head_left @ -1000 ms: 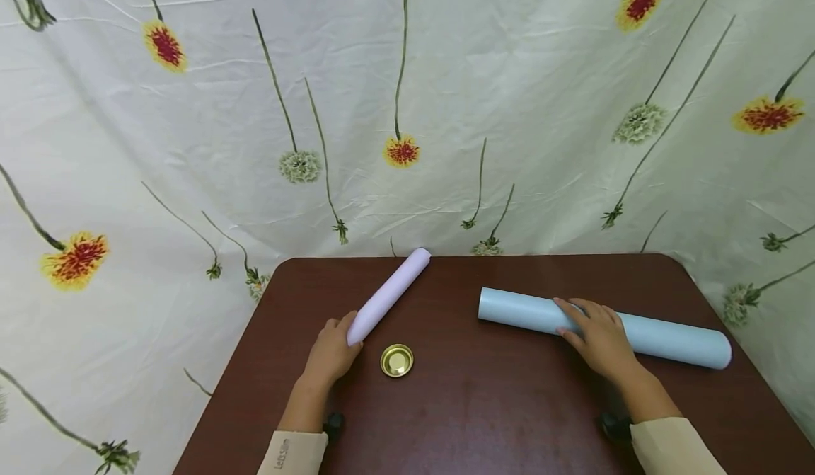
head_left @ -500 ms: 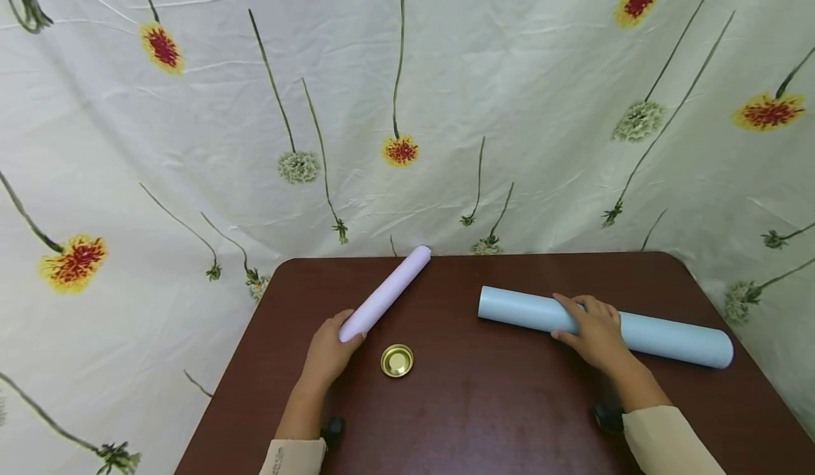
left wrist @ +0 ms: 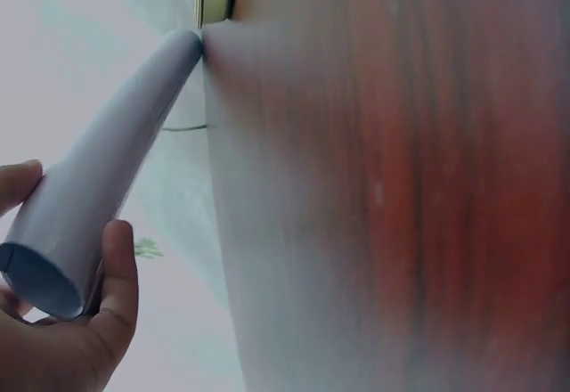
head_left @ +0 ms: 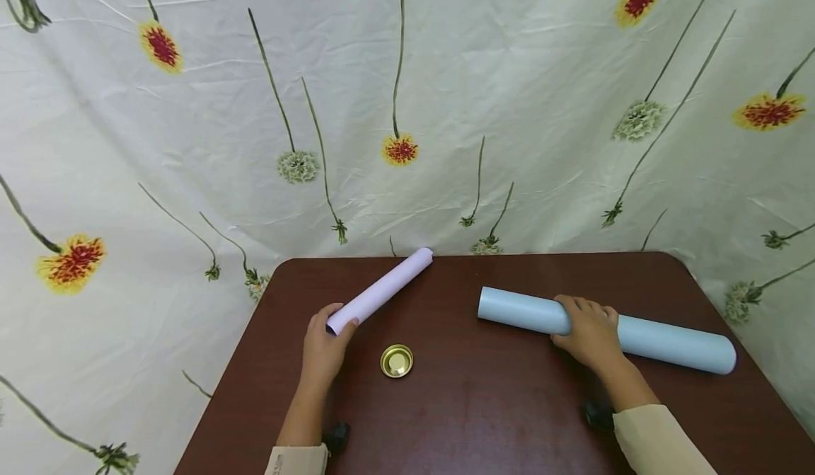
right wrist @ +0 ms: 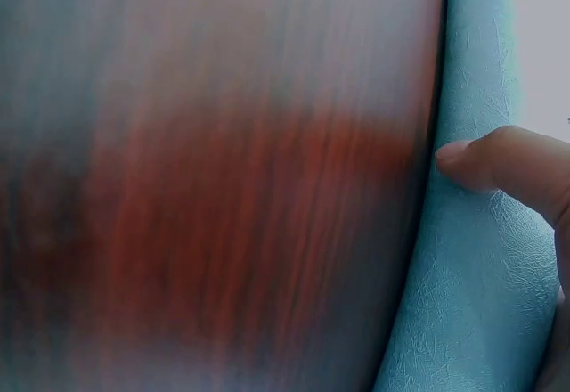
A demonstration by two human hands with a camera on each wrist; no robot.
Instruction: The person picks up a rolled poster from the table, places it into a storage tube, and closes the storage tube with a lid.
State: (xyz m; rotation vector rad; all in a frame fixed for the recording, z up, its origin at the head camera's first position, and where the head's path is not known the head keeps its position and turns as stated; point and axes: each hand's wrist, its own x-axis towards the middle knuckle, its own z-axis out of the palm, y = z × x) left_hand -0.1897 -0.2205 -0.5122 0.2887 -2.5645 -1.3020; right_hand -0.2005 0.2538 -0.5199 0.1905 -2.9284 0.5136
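Head view shows both rolls gripped and neither unrolled, so the work looks barely begun. Left of frame centre, the left hand curls round the near end of the pale lilac paper roll, which seems tipped up off the dark reddish-brown wooden table (its hollow end shows in the left wrist view). On the right side, the right hand wraps over the long light-blue textured paper tube, lying flat. Between them, low of centre, sits a small round gold metal lid.
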